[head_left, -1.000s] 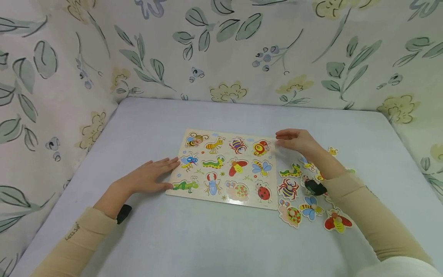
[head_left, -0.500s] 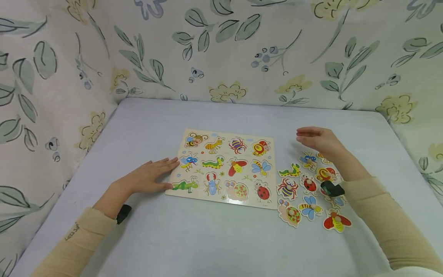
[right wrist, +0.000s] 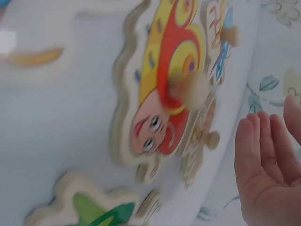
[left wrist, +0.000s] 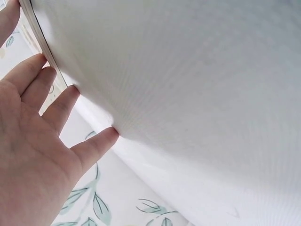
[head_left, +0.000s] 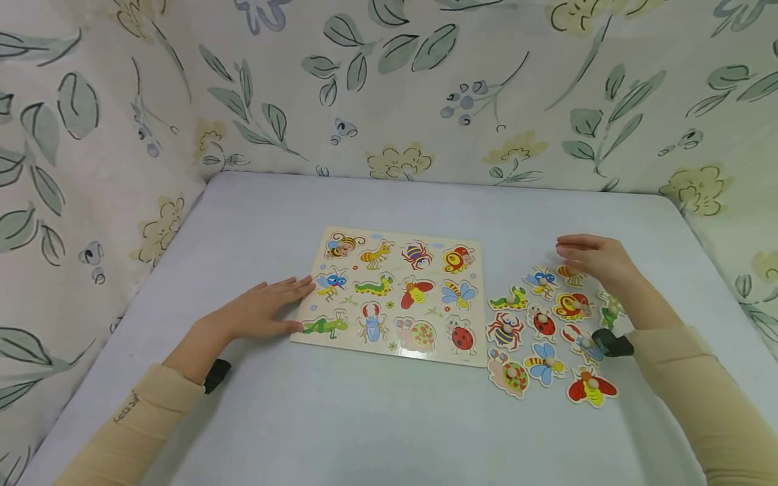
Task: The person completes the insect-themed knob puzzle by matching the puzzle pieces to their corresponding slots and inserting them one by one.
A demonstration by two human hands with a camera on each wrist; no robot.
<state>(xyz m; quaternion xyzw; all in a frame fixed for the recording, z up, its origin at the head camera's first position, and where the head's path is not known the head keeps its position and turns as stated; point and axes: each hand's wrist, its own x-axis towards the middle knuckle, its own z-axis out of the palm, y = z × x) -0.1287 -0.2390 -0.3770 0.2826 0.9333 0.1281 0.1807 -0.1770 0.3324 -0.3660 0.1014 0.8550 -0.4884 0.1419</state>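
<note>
A wooden puzzle board (head_left: pixel 394 268) with printed insect pictures lies flat in the middle of the table. My left hand (head_left: pixel 261 310) rests at its left edge, fingers spread, fingertips touching the board's side in the left wrist view. To the right of the board lie loose wooden insect pieces with round knobs. My right hand (head_left: pixel 598 258) hovers over their far end with straight fingers, holding nothing. Nearest to it are an orange striped insect piece (head_left: pixel 570 276), partly covered by the hand, and a red-and-yellow butterfly piece (head_left: pixel 573 307), large in the right wrist view.
Several more pieces lie close together, among them a spider (head_left: pixel 506 331), a snail (head_left: pixel 509 374), a ladybug (head_left: pixel 541 324) and a red-winged insect (head_left: pixel 592 387). The white table (head_left: pixel 340 418) meets a floral cloth backdrop (head_left: pixel 389 108) behind and at the sides.
My right hand has moved right, from the board's upper right corner to above the far pieces, uncovering several of them. The left hand and the board have stayed in place.
</note>
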